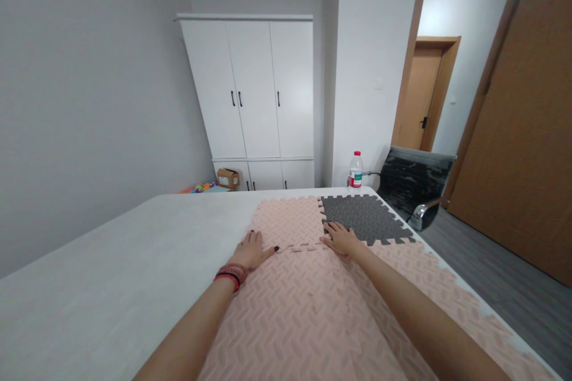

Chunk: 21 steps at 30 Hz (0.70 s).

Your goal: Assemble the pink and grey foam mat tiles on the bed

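Observation:
Several interlocking foam mat tiles lie flat on the white table (111, 262). A pink foam tile (288, 217) at the far side meets a dark grey foam tile (364, 214) on its right. Nearer to me spreads another pink foam tile (290, 315), with small gaps showing along its toothed seam. My left hand (251, 252), fingers spread, presses on the left end of that seam. Across the joint between the pink and grey tiles rests my right hand (340, 239), its fingers stretched out. Neither hand grips anything.
A water bottle (356, 171) with a red cap stands at the table's far right corner. Beyond the right edge is a black chair (413, 181). Behind the table are a white cabinet (254, 89) and a cardboard box (229, 178). A wooden door (518, 131) is at right.

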Motion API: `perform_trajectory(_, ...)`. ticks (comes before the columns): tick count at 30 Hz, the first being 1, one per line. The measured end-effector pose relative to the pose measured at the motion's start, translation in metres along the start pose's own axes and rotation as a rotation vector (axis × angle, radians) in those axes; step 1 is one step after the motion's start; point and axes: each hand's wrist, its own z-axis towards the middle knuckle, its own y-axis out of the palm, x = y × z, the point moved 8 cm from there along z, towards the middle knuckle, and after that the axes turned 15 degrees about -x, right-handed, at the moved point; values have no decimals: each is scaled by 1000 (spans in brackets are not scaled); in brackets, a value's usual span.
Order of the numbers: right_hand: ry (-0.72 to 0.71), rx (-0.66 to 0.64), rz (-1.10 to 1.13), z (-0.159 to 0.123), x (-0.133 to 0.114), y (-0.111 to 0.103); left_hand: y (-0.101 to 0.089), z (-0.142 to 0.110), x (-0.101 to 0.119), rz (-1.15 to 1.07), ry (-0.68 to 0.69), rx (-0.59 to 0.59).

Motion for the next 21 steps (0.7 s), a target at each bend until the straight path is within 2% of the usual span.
perform_trajectory(7,68,-40,12,6,-15,-3,-4,-5,-11,-31,60,-109)
perform_trajectory(14,260,-10,-110,2,-39,-2,-4,-17,-16,-10,46,-89)
perform_trajectory(18,277,-36,-133,-2,-48,-9,-9,-15,-8,-16,37,-77)
perform_trajectory(21,260,-60,-135,1,-57,-13,-14,-11,5,-20,-41,-31)
